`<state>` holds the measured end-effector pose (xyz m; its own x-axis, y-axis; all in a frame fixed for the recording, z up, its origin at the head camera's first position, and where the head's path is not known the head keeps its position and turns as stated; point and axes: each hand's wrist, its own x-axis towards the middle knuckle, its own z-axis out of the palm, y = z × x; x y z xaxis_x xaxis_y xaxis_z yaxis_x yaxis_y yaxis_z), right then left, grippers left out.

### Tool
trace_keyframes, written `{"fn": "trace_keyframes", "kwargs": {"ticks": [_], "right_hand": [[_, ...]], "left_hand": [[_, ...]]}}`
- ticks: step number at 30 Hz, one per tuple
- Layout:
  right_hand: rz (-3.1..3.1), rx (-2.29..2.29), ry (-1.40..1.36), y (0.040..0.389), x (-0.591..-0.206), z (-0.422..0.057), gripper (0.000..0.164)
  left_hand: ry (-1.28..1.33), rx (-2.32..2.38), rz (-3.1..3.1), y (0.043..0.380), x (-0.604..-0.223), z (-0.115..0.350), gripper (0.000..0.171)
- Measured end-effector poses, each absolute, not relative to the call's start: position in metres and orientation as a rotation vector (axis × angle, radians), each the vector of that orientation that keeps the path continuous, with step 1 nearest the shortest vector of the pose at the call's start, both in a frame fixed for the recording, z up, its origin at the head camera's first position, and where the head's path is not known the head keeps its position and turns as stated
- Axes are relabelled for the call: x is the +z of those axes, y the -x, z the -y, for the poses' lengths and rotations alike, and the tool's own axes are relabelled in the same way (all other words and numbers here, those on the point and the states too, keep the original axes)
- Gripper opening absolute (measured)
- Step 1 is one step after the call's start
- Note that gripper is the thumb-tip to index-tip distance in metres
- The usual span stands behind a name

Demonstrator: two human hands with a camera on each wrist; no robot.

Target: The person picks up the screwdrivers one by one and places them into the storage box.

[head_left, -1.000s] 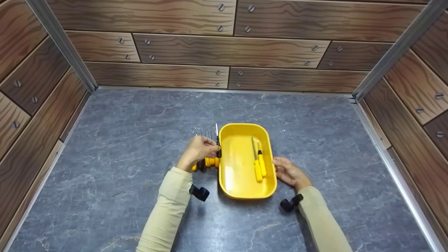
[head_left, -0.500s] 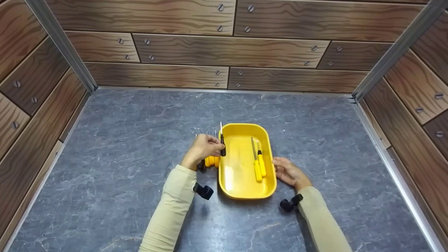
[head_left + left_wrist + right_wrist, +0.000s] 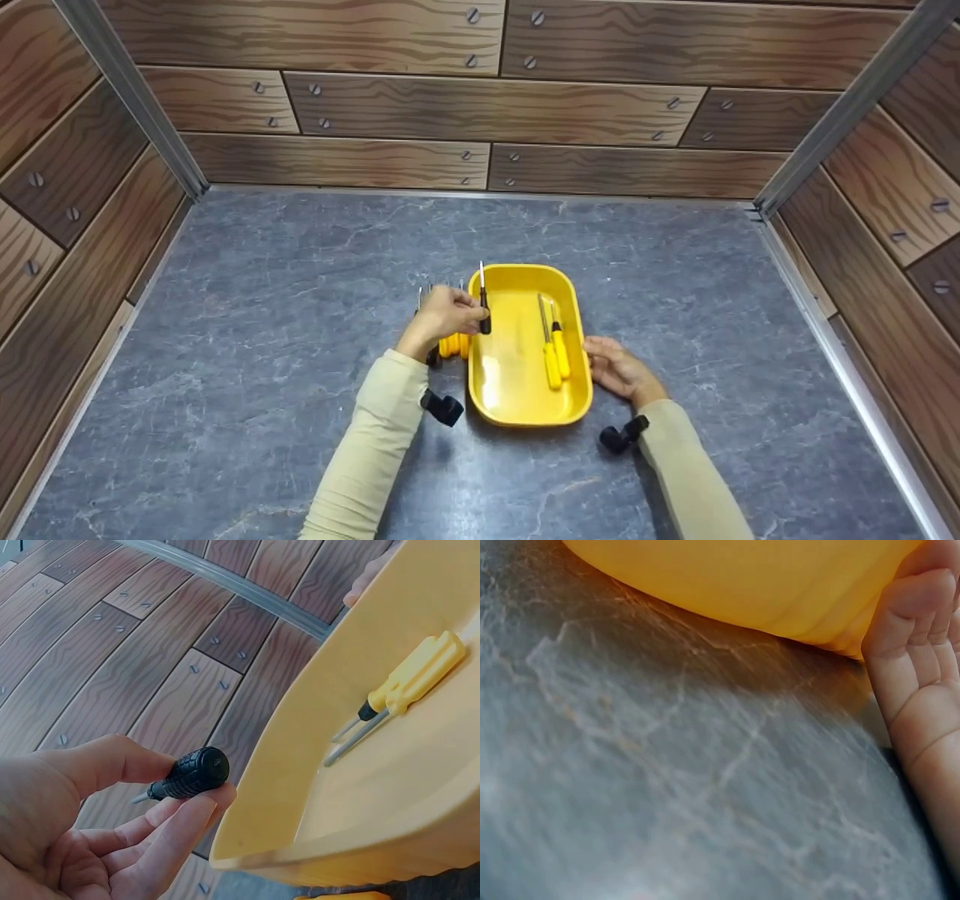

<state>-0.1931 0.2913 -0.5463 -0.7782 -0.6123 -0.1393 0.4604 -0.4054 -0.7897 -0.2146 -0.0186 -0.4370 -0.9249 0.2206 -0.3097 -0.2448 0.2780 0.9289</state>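
Observation:
My left hand [image 3: 442, 315] pinches a screwdriver [image 3: 484, 315] by its black handle between thumb and fingertips, shaft pointing away. It is held over the left side of a yellow tray [image 3: 517, 409]. Seen from the left wrist, the screwdriver's ribbed handle [image 3: 196, 771] has its butt end towards the camera, outside the tray wall [image 3: 277, 742]. Two yellow-handled screwdrivers lie side by side inside on the right, a longer one [image 3: 553, 367] and one with a black collar [image 3: 561, 352]. My right hand [image 3: 619, 369] touches the tray's right outer side, fingers loosely bent.
Left of the tray, partly hidden under my left hand, lie several more tools with yellow handles [image 3: 453, 346] and black handles [image 3: 433, 355]. The grey marbled tabletop [image 3: 300, 337] is bounded by wood-patterned walls [image 3: 375, 105] at the back and both sides.
My left hand has moved right with the black-handled screwdriver, from beside the tray's left rim to just over its inside. The right hand and tray stay in place.

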Motion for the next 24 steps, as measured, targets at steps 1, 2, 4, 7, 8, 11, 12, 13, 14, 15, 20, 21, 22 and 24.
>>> {"fn": "trace_keyframes", "kwargs": {"ticks": [1, 2, 4, 7, 8, 11, 12, 13, 14, 15, 20, 21, 22, 24], "right_hand": [[-1.151, -2.192, 0.229, 0.193, -0.546, -0.291, 0.044], [-1.146, -2.194, 0.231, 0.193, -0.547, -0.291, 0.043], [-1.138, -2.195, 0.237, 0.194, -0.547, -0.292, 0.043], [-1.129, -2.189, 0.229, 0.194, -0.547, -0.292, 0.045], [-1.125, -2.187, 0.228, 0.194, -0.547, -0.292, 0.045], [-1.113, -2.180, 0.224, 0.194, -0.546, -0.293, 0.046], [-1.111, -2.179, 0.225, 0.195, -0.546, -0.293, 0.046], [-1.109, -2.179, 0.226, 0.195, -0.546, -0.293, 0.046], [-1.110, -2.179, 0.229, 0.195, -0.546, -0.293, 0.046], [-1.110, -2.180, 0.227, 0.195, -0.546, -0.293, 0.046], [-1.107, -2.189, 0.226, 0.195, -0.547, -0.293, 0.046], [-1.104, -2.190, 0.229, 0.194, -0.547, -0.293, 0.046], [-1.104, -2.190, 0.237, 0.194, -0.547, -0.293, 0.047], [-1.102, -2.188, 0.252, 0.194, -0.547, -0.293, 0.049]], "left_hand": [[0.023, 1.683, -2.178, 0.215, -0.437, 0.018, 0.018], [0.022, 1.680, -2.182, 0.215, -0.437, 0.017, 0.018], [0.022, 1.675, -2.190, 0.216, -0.436, 0.016, 0.017], [0.029, 1.666, -2.187, 0.216, -0.436, 0.013, 0.015], [0.032, 1.662, -2.182, 0.217, -0.437, 0.012, 0.014], [0.039, 1.652, -2.167, 0.218, -0.437, 0.008, 0.013], [0.039, 1.646, -2.165, 0.219, -0.437, 0.008, 0.014], [0.038, 1.640, -2.164, 0.219, -0.437, 0.007, 0.014], [0.034, 1.633, -2.164, 0.220, -0.437, 0.006, 0.015], [0.030, 1.627, -2.164, 0.220, -0.437, 0.006, 0.015], [0.006, 1.597, -2.183, 0.221, -0.438, 0.002, 0.014], [0.005, 1.601, -2.178, 0.221, -0.438, 0.001, 0.014], [0.004, 1.604, -2.176, 0.221, -0.438, 0.000, 0.014], [0.006, 1.612, -2.169, 0.221, -0.439, -0.002, 0.014]]}}
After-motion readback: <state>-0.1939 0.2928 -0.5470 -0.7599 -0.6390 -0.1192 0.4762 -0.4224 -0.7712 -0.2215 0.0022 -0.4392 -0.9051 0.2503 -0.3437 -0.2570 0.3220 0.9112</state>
